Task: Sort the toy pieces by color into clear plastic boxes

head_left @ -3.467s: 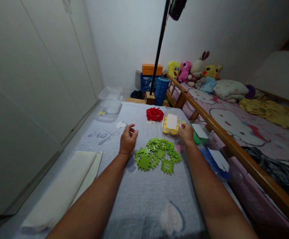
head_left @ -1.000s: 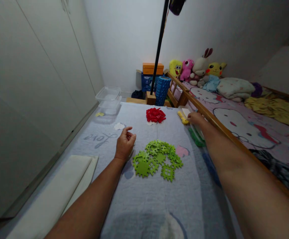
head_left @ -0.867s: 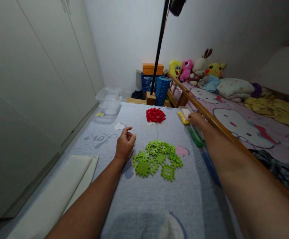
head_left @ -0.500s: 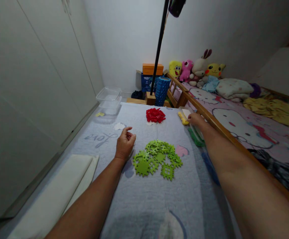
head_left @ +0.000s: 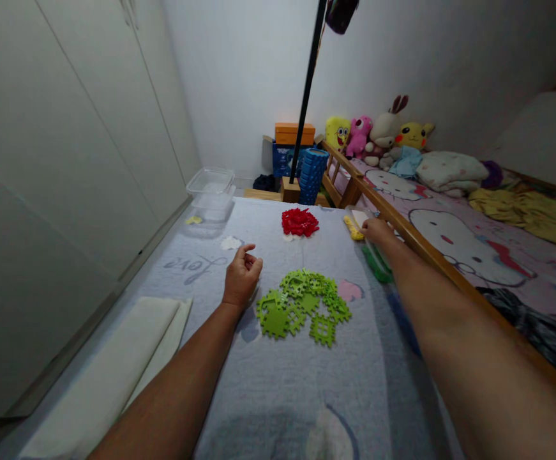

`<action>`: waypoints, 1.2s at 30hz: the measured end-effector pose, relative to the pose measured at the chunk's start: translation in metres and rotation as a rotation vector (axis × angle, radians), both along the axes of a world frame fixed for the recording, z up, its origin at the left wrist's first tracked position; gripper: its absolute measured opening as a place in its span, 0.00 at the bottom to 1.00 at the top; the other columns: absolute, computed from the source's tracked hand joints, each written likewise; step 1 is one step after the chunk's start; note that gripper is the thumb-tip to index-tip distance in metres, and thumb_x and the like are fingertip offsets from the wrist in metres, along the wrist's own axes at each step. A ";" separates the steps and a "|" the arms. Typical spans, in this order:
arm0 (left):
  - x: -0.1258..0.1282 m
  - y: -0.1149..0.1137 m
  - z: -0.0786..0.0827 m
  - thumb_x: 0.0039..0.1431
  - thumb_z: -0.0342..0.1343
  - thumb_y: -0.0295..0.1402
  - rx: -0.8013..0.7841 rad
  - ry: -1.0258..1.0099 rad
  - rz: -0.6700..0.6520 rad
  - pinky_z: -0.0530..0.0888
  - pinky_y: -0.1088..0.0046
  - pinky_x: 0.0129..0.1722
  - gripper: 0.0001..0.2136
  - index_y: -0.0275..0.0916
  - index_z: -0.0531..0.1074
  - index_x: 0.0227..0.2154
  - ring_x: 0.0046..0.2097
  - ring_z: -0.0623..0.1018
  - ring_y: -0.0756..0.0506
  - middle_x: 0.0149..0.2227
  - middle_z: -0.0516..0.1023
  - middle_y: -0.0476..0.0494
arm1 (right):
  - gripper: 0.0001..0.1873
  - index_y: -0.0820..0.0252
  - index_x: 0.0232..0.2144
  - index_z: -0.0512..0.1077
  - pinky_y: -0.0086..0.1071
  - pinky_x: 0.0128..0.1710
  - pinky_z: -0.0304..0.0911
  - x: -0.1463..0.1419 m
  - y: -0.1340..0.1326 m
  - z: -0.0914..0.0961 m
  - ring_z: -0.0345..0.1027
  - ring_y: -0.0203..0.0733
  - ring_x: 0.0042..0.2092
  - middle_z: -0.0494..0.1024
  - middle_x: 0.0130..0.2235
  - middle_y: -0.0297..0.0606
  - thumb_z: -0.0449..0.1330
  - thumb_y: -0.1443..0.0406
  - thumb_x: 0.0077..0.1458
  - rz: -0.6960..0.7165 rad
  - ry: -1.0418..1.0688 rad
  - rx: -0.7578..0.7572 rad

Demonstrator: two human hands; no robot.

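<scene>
A heap of green interlocking foam pieces (head_left: 302, 303) lies on the grey-blue blanket (head_left: 278, 396) between my arms. My left hand (head_left: 242, 276) rests on the blanket just left of that heap, fingers loosely curled, nothing in it. My right hand (head_left: 376, 230) reaches to the blanket's right edge and is closed on a clear box of yellow pieces (head_left: 353, 225) beside the wooden bed rail (head_left: 431, 255). A box of green pieces (head_left: 378, 265) sits just under my right forearm. A pile of red pieces (head_left: 299, 222) lies farther ahead.
Stacked clear plastic containers (head_left: 211, 190) stand at the far left corner, with a small yellow piece (head_left: 193, 220) and a white piece (head_left: 231, 243) near them. A folded white cloth (head_left: 110, 370) lies at the left. A black pole (head_left: 307, 89), boxes and plush toys (head_left: 378, 134) stand beyond.
Over the last seconds my right hand carried the clear box of yellow pieces from the middle of the blanket to its right edge. In the last second both hands have stayed nearly still.
</scene>
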State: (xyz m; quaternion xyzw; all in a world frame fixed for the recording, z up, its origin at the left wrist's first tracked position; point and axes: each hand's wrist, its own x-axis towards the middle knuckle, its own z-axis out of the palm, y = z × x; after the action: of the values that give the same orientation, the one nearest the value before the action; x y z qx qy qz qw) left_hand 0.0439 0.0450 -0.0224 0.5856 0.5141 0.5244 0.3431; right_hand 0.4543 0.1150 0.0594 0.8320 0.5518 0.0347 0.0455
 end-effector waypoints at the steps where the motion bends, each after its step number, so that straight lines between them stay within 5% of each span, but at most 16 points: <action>1: 0.000 0.000 0.000 0.54 0.56 0.40 -0.002 -0.002 0.000 0.68 0.73 0.30 0.20 0.39 0.72 0.49 0.28 0.72 0.49 0.28 0.71 0.54 | 0.16 0.57 0.48 0.82 0.46 0.56 0.62 0.000 -0.001 0.001 0.71 0.55 0.57 0.81 0.54 0.49 0.58 0.63 0.62 -0.005 -0.001 0.005; 7: 0.001 0.001 0.000 0.53 0.57 0.41 -0.011 -0.028 -0.002 0.68 0.73 0.30 0.20 0.39 0.72 0.48 0.27 0.72 0.49 0.28 0.71 0.54 | 0.19 0.58 0.52 0.79 0.45 0.56 0.63 -0.030 -0.009 0.007 0.69 0.56 0.58 0.77 0.58 0.51 0.57 0.57 0.64 -0.007 0.004 0.143; 10: 0.000 0.002 -0.001 0.54 0.57 0.41 0.000 -0.021 0.006 0.68 0.73 0.30 0.19 0.39 0.72 0.47 0.28 0.72 0.49 0.28 0.71 0.54 | 0.19 0.57 0.53 0.78 0.42 0.56 0.63 -0.068 -0.024 0.003 0.68 0.54 0.59 0.76 0.57 0.49 0.58 0.56 0.64 0.135 0.099 0.229; 15: -0.001 0.002 -0.002 0.54 0.57 0.40 0.002 -0.028 0.022 0.69 0.73 0.31 0.19 0.38 0.72 0.47 0.28 0.72 0.49 0.27 0.70 0.54 | 0.21 0.54 0.55 0.75 0.41 0.58 0.61 -0.133 -0.077 -0.023 0.66 0.51 0.61 0.75 0.61 0.45 0.56 0.54 0.67 0.372 0.357 0.075; 20: -0.001 0.003 -0.002 0.54 0.56 0.38 -0.015 -0.034 0.027 0.68 0.73 0.31 0.17 0.38 0.73 0.45 0.28 0.71 0.49 0.26 0.69 0.54 | 0.28 0.54 0.64 0.67 0.46 0.63 0.56 -0.171 -0.130 -0.050 0.61 0.54 0.66 0.68 0.67 0.49 0.54 0.52 0.67 0.411 0.446 -0.008; 26: -0.001 0.003 -0.004 0.52 0.56 0.38 -0.085 -0.091 0.006 0.67 0.74 0.29 0.16 0.39 0.74 0.44 0.26 0.69 0.50 0.27 0.68 0.54 | 0.26 0.53 0.63 0.68 0.50 0.67 0.51 -0.205 -0.146 -0.068 0.57 0.55 0.68 0.68 0.67 0.50 0.54 0.52 0.68 0.448 0.402 0.085; 31: -0.002 0.004 -0.008 0.52 0.55 0.36 -0.083 -0.041 0.004 0.68 0.74 0.30 0.15 0.39 0.75 0.43 0.27 0.70 0.50 0.26 0.69 0.54 | 0.24 0.57 0.60 0.71 0.50 0.65 0.54 -0.219 -0.145 -0.077 0.62 0.55 0.66 0.70 0.65 0.52 0.56 0.55 0.67 0.538 0.473 0.216; 36: 0.000 0.006 -0.009 0.52 0.54 0.35 -0.106 0.008 0.055 0.68 0.74 0.32 0.14 0.39 0.76 0.41 0.28 0.71 0.49 0.27 0.71 0.53 | 0.20 0.57 0.56 0.74 0.57 0.67 0.49 -0.185 -0.142 -0.078 0.64 0.54 0.65 0.74 0.62 0.50 0.54 0.57 0.67 0.450 0.568 0.421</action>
State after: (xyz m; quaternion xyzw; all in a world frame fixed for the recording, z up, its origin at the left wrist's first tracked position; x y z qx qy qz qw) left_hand 0.0444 0.0513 -0.0309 0.5543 0.5585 0.5033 0.3571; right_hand 0.2691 -0.0269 -0.0185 0.6582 0.6914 -0.0750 -0.2884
